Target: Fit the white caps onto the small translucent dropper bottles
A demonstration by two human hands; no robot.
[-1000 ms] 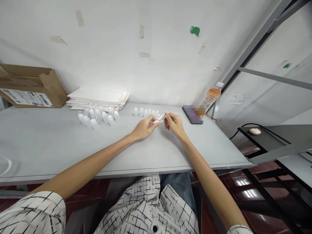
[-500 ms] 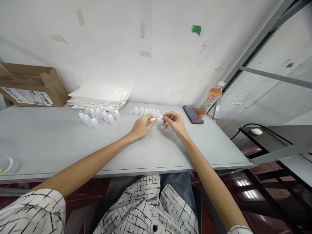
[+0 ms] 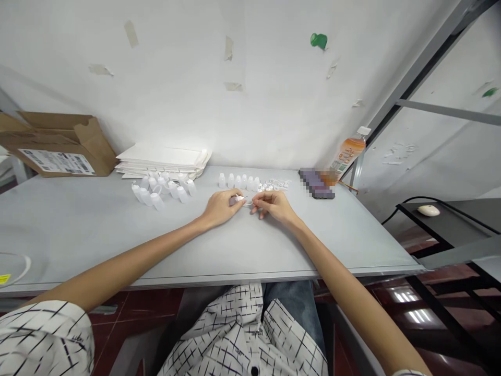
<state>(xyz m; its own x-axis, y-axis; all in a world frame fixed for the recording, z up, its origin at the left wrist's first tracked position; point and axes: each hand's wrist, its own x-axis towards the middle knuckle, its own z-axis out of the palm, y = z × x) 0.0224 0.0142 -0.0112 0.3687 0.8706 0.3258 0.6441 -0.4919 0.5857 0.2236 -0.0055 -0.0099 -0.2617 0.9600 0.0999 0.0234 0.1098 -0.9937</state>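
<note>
My left hand [image 3: 220, 208] is closed around a small white squeeze bottle [image 3: 239, 198], pinched between thumb and fingers. A thin dark needle-like tip points right from it. My right hand [image 3: 275, 205] faces it with thumb and forefinger pinched on a thin white curved strap [image 3: 248, 204] that reaches to the bottle; whether it is fixed there is too small to tell. Behind my hands stands a row of small translucent bottles [image 3: 238, 181]. Beside that row lie small white caps [image 3: 267, 187] and a heap of white straps [image 3: 280, 184].
A cluster of capped bottles [image 3: 157, 201] stands to the left, before a stack of white sheets [image 3: 164, 156] and an open cardboard box [image 3: 96, 151]. At right lie a phone [image 3: 315, 183] and a leaning drink bottle [image 3: 349, 150]. The wall borders the table's back [image 3: 258, 125].
Both hands have drawn back toward me and slightly left, away from the caps. A curved strap now shows between them, and the caps and straps behind are uncovered.
</note>
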